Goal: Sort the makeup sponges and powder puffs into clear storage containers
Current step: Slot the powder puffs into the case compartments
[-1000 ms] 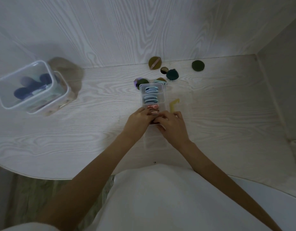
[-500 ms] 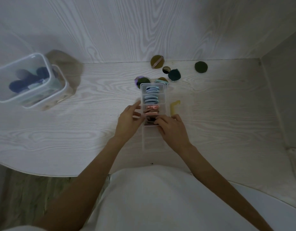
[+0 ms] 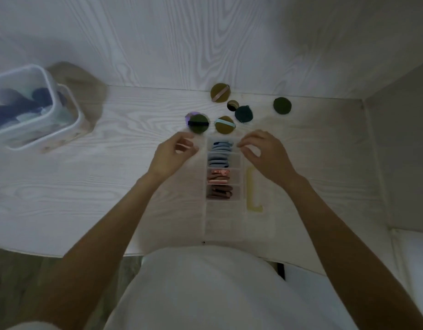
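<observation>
Hovering on either side of the far end of a long clear plastic divided organiser (image 3: 223, 210), the left hand (image 3: 168, 154) and right hand (image 3: 265, 154) both have loosely curled fingers with thumb and forefinger close together, and neither holds anything that can be made out. The organiser lies lengthwise on the pale wood-grain table (image 3: 110, 186); its far compartments hold dark blue puffs (image 3: 221, 146) and light blue puffs (image 3: 218, 161) standing on edge, then pink puffs (image 3: 218, 176), then brown puffs (image 3: 218, 192), while its near part looks bare. A pale yellow handle-shaped piece (image 3: 253, 190) lies just beside the organiser's right wall. Beyond the hands, loose round puffs lie on the table: a dark green puff with a black strap (image 3: 198, 123) overlapping a lilac puff (image 3: 189, 116), an olive puff with a light blue strap (image 3: 224, 125), an olive puff with a pink strap (image 3: 220, 92) by the back wall, a small round striped puff (image 3: 233, 105) touching a teal puff (image 3: 243, 113), and a dark green puff (image 3: 282, 105) apart to the right. At far left stands a clear rectangular tub (image 3: 51, 91) holding dark blue sponges (image 3: 17, 106), with a second tub (image 3: 73, 120) just behind it.
</observation>
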Motion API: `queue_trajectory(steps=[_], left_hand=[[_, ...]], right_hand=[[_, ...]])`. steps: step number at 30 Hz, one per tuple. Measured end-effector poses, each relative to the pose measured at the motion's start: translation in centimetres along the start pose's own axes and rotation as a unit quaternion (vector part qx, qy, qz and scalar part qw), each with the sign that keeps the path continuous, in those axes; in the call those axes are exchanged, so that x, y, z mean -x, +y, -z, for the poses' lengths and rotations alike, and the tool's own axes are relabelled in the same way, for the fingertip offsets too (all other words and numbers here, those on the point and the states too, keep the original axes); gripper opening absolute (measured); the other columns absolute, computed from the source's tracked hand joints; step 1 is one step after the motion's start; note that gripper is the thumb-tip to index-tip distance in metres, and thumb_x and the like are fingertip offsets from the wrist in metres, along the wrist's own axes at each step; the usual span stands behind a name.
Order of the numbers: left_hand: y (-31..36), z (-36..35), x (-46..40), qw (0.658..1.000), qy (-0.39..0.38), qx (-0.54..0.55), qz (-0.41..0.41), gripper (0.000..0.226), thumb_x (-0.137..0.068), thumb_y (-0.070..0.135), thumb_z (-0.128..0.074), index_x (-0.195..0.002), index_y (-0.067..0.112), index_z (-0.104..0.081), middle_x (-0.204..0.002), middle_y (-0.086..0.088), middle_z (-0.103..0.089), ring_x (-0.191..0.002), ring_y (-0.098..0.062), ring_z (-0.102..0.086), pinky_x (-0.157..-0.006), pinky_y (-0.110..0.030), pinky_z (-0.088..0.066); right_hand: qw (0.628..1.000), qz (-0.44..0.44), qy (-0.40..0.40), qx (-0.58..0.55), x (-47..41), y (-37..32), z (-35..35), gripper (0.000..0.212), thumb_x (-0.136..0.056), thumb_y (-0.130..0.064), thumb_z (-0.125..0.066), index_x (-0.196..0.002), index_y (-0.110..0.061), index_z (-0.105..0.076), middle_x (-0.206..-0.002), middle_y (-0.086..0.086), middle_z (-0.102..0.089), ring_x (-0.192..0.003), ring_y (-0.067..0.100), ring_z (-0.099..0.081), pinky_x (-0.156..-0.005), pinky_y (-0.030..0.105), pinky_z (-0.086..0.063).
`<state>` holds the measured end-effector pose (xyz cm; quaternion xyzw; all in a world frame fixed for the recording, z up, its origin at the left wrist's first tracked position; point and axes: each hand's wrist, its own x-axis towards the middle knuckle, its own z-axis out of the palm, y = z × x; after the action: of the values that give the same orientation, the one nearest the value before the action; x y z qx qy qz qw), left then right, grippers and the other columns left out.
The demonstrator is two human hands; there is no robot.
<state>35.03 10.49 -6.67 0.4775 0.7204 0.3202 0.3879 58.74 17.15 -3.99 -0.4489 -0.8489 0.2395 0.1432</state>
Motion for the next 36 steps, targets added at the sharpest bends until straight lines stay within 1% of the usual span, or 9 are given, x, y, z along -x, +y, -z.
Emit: queue_trajectory(steps=[4, 6, 9, 12, 18, 24, 27, 32, 36], left_hand=[[0.2, -0.2, -5.4, 0.989, 0.023, -0.117, -0.087, 0.033, -0.089, 0.017, -0.060, -0.122, 0.014, -0.059, -0.114, -0.009, -0.062, -0.100, -0.021, -0.058, -0.085, -0.025, -0.041], [-0.1, -1.3, -7.3, 0.976, 0.014, -0.188, -0.106, 0.038, -0.091, 0.016, -0.056, -0.128, 0.013, -0.055, -0.125, -0.013, -0.057, -0.110, -0.029, -0.051, -0.093, -0.031, -0.038], [-0.4, -2.5, -8.9, 0.966, 0.000, -0.243, -0.088, 0.041, -0.091, 0.017, -0.054, -0.132, 0.012, -0.051, -0.130, -0.015, -0.050, -0.116, -0.031, -0.043, -0.099, -0.035, -0.035], [-0.4, -3.0, -9.2, 0.972, 0.013, -0.224, -0.065, 0.044, -0.085, 0.017, -0.063, -0.128, 0.012, -0.054, -0.124, -0.016, -0.049, -0.113, -0.031, -0.042, -0.096, -0.033, -0.035], [-0.1, -1.7, -7.2, 0.978, 0.050, -0.180, -0.098, 0.025, -0.082, 0.008, -0.066, -0.106, 0.011, -0.067, -0.105, -0.014, -0.057, -0.097, -0.029, -0.054, -0.078, -0.029, -0.041], [1.1, 0.1, 1.1, 0.974, 0.150, -0.097, -0.137, 0.016, -0.083, 0.013, -0.065, -0.098, 0.018, -0.068, -0.094, -0.001, -0.064, -0.081, -0.014, -0.055, -0.065, -0.020, -0.039], [2.0, -0.5, 6.1, 0.974, 0.128, -0.071, -0.176, 0.017, -0.083, 0.017, -0.064, -0.099, 0.021, -0.068, -0.093, 0.006, -0.066, -0.079, -0.007, -0.053, -0.062, -0.013, -0.037], [1.4, -4.1, 11.7, 0.949, 0.074, -0.155, -0.266, 0.021, -0.080, 0.028, -0.059, -0.092, 0.018, -0.073, -0.084, 0.000, -0.069, -0.074, -0.016, -0.057, -0.063, -0.018, -0.039], [0.2, -6.6, 13.6, 0.934, 0.052, -0.251, -0.248, 0.012, -0.079, 0.024, -0.067, -0.088, 0.024, -0.075, -0.081, 0.003, -0.071, -0.071, -0.018, -0.058, -0.057, -0.020, -0.043]], right_hand=[[0.997, -0.070, 0.005, 0.025, -7.0, 2.7, -0.5, 0.024, -0.090, -0.011, -0.055, -0.111, -0.008, -0.066, -0.109, 0.015, -0.061, -0.096, 0.026, -0.057, -0.082, 0.027, -0.039], [0.994, -0.093, -0.007, 0.048, -9.5, 3.7, -1.5, 0.029, -0.089, -0.006, -0.053, -0.116, -0.008, -0.064, -0.119, 0.018, -0.056, -0.106, 0.030, -0.054, -0.090, 0.027, -0.037], [0.989, -0.111, -0.047, 0.081, -11.8, 4.3, -3.0, 0.037, -0.090, 0.000, -0.050, -0.125, -0.008, -0.056, -0.132, 0.022, -0.045, -0.117, 0.036, -0.045, -0.099, 0.038, -0.034], [0.981, -0.156, -0.059, 0.102, -11.9, 4.7, -4.0, 0.044, -0.089, -0.002, -0.052, -0.132, -0.009, -0.042, -0.129, 0.020, -0.044, -0.112, 0.035, -0.043, -0.090, 0.038, -0.036], [0.977, -0.184, 0.063, -0.088, -8.4, 2.9, -2.3, 0.026, -0.084, -0.003, -0.062, -0.109, -0.003, -0.056, -0.108, 0.013, -0.062, -0.097, 0.022, -0.057, -0.078, 0.024, -0.043], [0.890, -0.264, 0.122, -0.351, 1.1, -1.9, 0.3, 0.023, -0.087, -0.001, -0.059, -0.103, -0.016, -0.054, -0.105, 0.002, -0.061, -0.096, 0.016, -0.061, -0.081, 0.028, -0.053], [0.861, -0.289, 0.120, -0.401, 5.9, -3.2, -0.1, 0.024, -0.086, 0.006, -0.057, -0.093, -0.017, -0.054, -0.097, 0.000, -0.062, -0.092, 0.015, -0.062, -0.077, 0.026, -0.056], [0.843, -0.290, 0.125, -0.436, 10.2, -3.7, -1.6, 0.028, -0.087, 0.006, -0.057, -0.089, -0.022, -0.056, -0.097, 0.002, -0.062, -0.093, 0.019, -0.062, -0.081, 0.032, -0.056], [0.847, -0.275, 0.150, -0.430, 12.0, -3.8, -2.5, 0.023, -0.086, 0.002, -0.060, -0.091, -0.020, -0.057, -0.102, 0.008, -0.062, -0.099, 0.024, -0.060, -0.085, 0.039, -0.054]])
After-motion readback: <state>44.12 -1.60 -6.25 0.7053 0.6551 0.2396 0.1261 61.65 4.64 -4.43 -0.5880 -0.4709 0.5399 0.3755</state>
